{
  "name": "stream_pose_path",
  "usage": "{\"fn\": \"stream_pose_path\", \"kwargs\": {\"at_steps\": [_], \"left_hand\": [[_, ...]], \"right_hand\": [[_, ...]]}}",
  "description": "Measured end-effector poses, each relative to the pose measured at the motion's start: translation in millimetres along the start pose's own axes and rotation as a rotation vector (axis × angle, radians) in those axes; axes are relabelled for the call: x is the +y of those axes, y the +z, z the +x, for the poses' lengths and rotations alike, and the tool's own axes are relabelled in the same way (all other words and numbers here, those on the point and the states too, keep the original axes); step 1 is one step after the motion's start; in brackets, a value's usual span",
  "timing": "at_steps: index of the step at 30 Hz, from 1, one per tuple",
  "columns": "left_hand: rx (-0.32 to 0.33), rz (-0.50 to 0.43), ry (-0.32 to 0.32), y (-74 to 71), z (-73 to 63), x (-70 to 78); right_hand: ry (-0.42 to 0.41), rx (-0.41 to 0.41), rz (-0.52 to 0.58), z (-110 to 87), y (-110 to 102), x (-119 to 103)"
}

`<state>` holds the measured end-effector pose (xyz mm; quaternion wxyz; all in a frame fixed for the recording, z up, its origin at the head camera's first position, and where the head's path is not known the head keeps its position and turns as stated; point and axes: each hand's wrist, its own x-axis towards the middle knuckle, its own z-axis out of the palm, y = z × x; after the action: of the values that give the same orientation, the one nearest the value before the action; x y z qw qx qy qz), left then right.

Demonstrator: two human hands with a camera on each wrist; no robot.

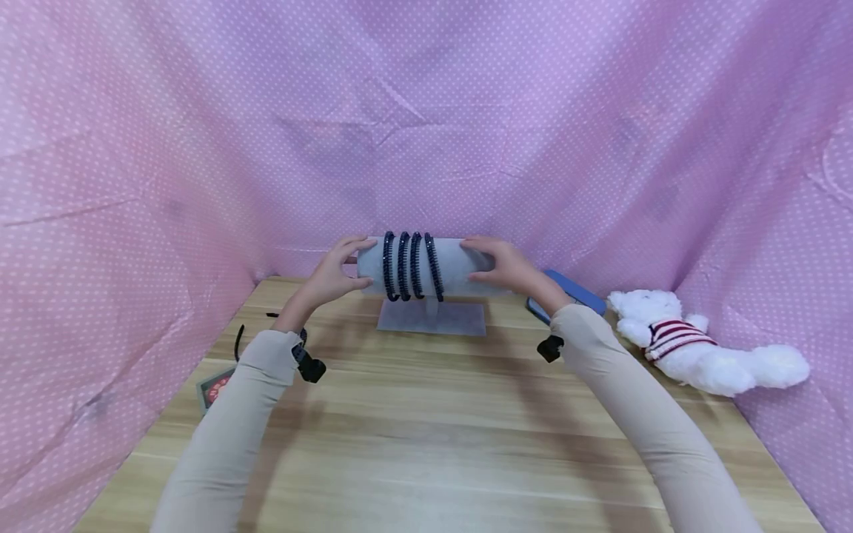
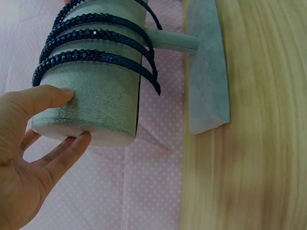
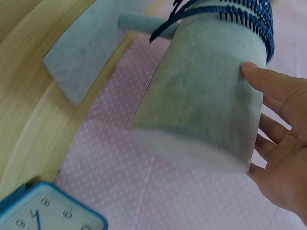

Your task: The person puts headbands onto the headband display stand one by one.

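Note:
A grey velvety display stand (image 1: 460, 277), a horizontal roll on a post and flat base, stands near the table's far edge. Several dark, glittery headbands (image 1: 403, 266) with toothed inner edges loop over the roll, left of its middle. My left hand (image 1: 331, 275) holds the roll's left end, thumb on the near surface; in the left wrist view some fingertips touch the end face. The right hand (image 1: 509, 266) grips the roll near its right end, thumb on the near side and fingers partly hidden behind it.
A blue-framed clock (image 3: 53, 211) lies right of the stand. Further right lies a white teddy bear (image 1: 700, 344) in a striped top. By the left forearm are a red-patterned box (image 1: 216, 386) and a thin black strip (image 1: 238, 343). Pink dotted cloth (image 1: 426, 133) surrounds the wooden table (image 1: 413, 437).

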<state>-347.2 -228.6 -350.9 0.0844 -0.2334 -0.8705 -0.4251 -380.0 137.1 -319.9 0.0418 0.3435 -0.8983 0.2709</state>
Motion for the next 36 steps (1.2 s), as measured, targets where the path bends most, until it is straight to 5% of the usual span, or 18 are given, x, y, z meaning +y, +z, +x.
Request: {"fn": "stream_pose_path", "kwargs": {"at_steps": [5, 13, 24, 36], "left_hand": [[0.038, 0.043, 0.024, 1.1, -2.0, -3.0], [0.040, 0.101, -0.018, -7.4, -18.7, -7.7], [-0.126, 0.346, -0.211, -28.5, -64.9, -44.5], [-0.227, 0.337, -0.223, -44.5, -110.5, -81.1]], "right_hand": [[0.085, 0.010, -0.018, -13.1, -9, 11], [0.099, 0.027, -0.068, -17.1, -10, 13], [0.107, 0.051, -0.086, -16.3, -9, 12], [0.106, 0.062, -0.077, -17.5, -8, 12]]}}
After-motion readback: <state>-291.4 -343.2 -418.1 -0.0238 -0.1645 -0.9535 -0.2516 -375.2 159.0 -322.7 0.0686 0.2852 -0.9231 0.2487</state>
